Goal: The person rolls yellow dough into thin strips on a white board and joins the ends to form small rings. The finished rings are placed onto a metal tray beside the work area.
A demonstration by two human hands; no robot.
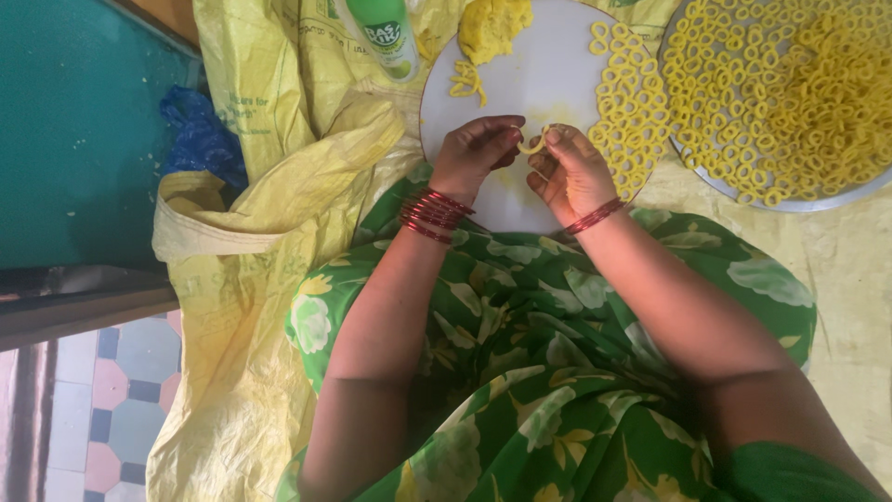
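My left hand (474, 153) and my right hand (569, 169) meet over a round white board (548, 84) and pinch a thin yellow dough strip (531, 144) between their fingertips, bending it into a curve. Red bangles circle both wrists. At the board's far edge rests a lump of yellow dough (492, 26), with a few short dough strips (467, 82) beside it. Several finished dough rings (624, 112) lie along the board's right side.
A large metal plate (818, 197) at the upper right is heaped with several yellow rings. A green and white bottle (386, 35) lies at the board's upper left. Yellow plastic sacking (269, 139) covers the floor; a blue bag (200, 139) and a teal surface (84, 121) lie left.
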